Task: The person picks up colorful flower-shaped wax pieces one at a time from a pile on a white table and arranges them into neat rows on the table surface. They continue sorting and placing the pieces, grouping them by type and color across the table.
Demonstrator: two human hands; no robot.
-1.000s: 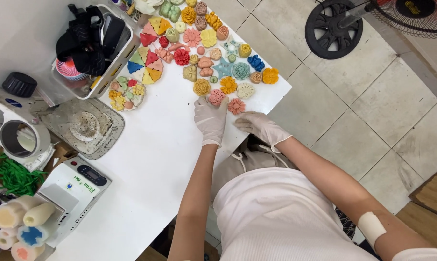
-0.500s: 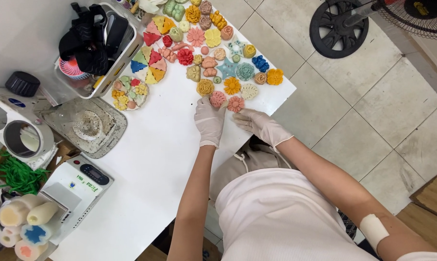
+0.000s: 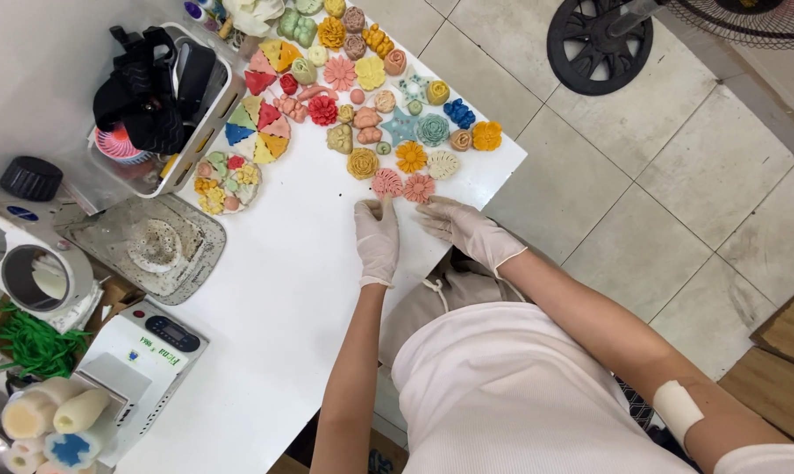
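Head view, looking down on a white table (image 3: pixel 309 290).

Item: two pink flower pieces, one (image 3: pixel 386 183) beside the other (image 3: pixel 419 187), flat on the table at the near edge of the spread, face up so the petal relief shows.

Left hand (image 3: pixel 377 239), gloved: palm down, fingers extended, fingertips touching the near edge of the left pink flower. Flat and open, nothing enclosed; the contact reads as a nudge or a steadying press, not a pick-up.

Right hand (image 3: pixel 467 230), gloved: open, fingers spread, resting on the table just below the right pink flower. Holds nothing; whether the fingertips touch the flower cannot be told.

Adjacent: moulded pieces in rows, apart from one another, likely to keep surfaces from marking: yellow rose (image 3: pixel 362 163), orange flower (image 3: pixel 410 157), cream flower (image 3: pixel 443 164), teal rose (image 3: pixel 432 130), blue piece (image 3: pixel 458 113).

Further left: round plate (image 3: pixel 227 182) of small pieces; coloured wedges (image 3: pixel 258 123) set as a fan.

Far left: white basket (image 3: pixel 164 105) with dark tools, grey tray (image 3: pixel 143 246), white machine (image 3: pixel 147 355), green strands (image 3: pixel 30 344).

Floor: tiles, fan base (image 3: pixel 600 44).
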